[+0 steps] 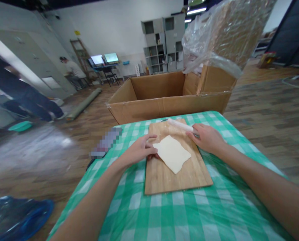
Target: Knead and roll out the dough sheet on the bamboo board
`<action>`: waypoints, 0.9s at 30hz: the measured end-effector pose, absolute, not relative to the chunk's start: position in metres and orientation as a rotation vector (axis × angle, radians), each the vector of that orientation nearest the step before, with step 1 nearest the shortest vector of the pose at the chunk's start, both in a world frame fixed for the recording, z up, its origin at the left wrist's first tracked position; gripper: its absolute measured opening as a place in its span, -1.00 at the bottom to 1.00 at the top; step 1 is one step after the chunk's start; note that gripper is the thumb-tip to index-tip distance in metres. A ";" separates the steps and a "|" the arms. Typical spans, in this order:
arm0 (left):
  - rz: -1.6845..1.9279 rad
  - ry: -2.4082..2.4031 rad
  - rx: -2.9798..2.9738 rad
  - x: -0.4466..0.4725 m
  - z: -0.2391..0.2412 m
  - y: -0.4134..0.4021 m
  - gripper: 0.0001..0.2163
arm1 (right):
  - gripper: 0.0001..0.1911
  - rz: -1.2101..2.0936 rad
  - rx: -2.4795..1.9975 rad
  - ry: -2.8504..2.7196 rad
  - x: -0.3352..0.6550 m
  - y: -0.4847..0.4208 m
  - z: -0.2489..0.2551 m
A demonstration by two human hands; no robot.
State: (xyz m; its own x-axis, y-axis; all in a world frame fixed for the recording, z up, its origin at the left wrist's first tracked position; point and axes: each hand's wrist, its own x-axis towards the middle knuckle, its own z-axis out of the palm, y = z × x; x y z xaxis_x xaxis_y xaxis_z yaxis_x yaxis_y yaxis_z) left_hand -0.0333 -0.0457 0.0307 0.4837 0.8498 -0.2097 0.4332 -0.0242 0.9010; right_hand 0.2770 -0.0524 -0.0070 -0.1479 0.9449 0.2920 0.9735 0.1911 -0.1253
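A wooden cutting board (179,174) lies on a table with a green and white checked cloth (189,214). On the board lies a flat pale sheet of dough (173,153). My left hand (139,150) rests at the sheet's left edge, with its fingers curled and pinching it. A white rolled strip of dough (181,125) lies along the board's far edge. My right hand (207,138) sits closed beside that roll's right end. A thin grey sliver shows at its fingertips; what it is I cannot make out.
A large open cardboard box (164,100) stands right behind the table, with crumpled clear plastic (219,36) above its right side. A blurred object (105,142) lies at the table's left corner. A blue bag (16,214) sits on the floor at the left, and people stand far left.
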 end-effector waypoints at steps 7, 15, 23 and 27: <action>0.744 1.226 1.876 -0.019 0.012 -0.051 -0.43 | -0.61 -0.029 -1.733 -2.123 0.275 -0.054 -0.008; 1.063 0.727 1.585 0.013 -0.003 -0.066 -0.55 | -0.52 0.542 -1.234 -2.032 0.270 -0.064 0.026; 0.792 0.815 1.377 0.023 -0.002 -0.076 -0.44 | -0.63 0.798 -1.461 -1.722 0.264 -0.063 0.016; 0.735 0.864 1.414 0.016 0.002 -0.072 -0.43 | -0.65 0.992 -1.510 -1.383 0.264 -0.065 0.017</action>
